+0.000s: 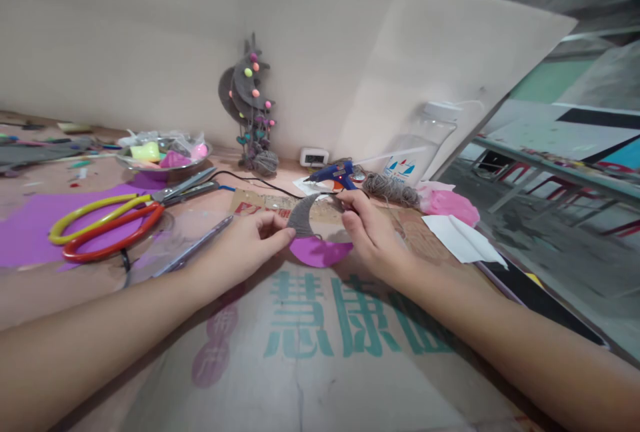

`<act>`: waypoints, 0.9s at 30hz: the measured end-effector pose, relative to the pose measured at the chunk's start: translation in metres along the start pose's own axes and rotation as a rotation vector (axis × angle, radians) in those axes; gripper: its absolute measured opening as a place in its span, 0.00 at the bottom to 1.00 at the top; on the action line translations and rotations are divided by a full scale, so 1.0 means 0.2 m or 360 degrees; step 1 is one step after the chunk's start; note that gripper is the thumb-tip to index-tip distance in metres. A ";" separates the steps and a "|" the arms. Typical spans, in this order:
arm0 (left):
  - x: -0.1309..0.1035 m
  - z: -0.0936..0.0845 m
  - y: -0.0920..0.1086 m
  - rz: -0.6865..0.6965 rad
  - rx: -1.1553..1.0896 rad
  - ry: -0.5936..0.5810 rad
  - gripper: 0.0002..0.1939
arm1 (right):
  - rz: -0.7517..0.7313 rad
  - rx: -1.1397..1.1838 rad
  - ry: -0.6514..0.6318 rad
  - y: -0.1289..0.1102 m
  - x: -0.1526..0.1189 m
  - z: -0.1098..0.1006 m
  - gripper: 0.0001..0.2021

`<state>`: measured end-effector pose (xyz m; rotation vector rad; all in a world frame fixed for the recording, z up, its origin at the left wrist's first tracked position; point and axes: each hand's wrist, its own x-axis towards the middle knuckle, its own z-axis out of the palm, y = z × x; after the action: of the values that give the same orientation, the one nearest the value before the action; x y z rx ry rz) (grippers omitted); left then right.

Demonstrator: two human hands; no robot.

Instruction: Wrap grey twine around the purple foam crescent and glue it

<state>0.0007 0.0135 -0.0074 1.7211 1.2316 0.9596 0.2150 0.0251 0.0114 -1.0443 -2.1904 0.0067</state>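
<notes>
My left hand (260, 239) pinches the wide part of a grey crescent (301, 217) that looks wrapped in yarn. At the crescent's upper right, my right hand (367, 235) has thumb and fingers closed about its other end, where the exact contact is partly hidden. Just below the crescent is a purple piece with a curved lower edge (320, 253); whether it is joined to the crescent I cannot tell. Both hands are over a printed cardboard sheet (310, 385). Beyond them lies a blue glue gun (333, 172) with a glue stick in its back.
Scissors (107, 225) and a pen (195, 245) lie left, near a metal bowl (165, 162) of bright pieces. Grey yarn (390, 189), a clear bottle (420, 139) and a dark phone-like slab (545, 305) are right. A decorated crescent ornament (250, 89) hangs against the back board.
</notes>
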 end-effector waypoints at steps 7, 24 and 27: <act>0.01 0.00 0.01 0.0020 0.0028 0.0044 0.10 | -0.0246 -0.0352 -0.0196 -0.05 -0.01 0.03 0.12; 0.00 0.00 -0.01 0.0039 0.0029 -0.0084 0.08 | -0.0275 -0.0398 -0.0221 -0.03 0.00 0.06 0.10; 0.00 0.00 -0.01 0.0039 0.0002 -0.0077 0.08 | -0.0271 -0.0344 -0.0232 -0.02 0.00 0.06 0.10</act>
<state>0.0005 0.0144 -0.0102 1.7539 1.1826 0.9266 0.2057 0.0252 0.0037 -0.9956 -2.4489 -0.2432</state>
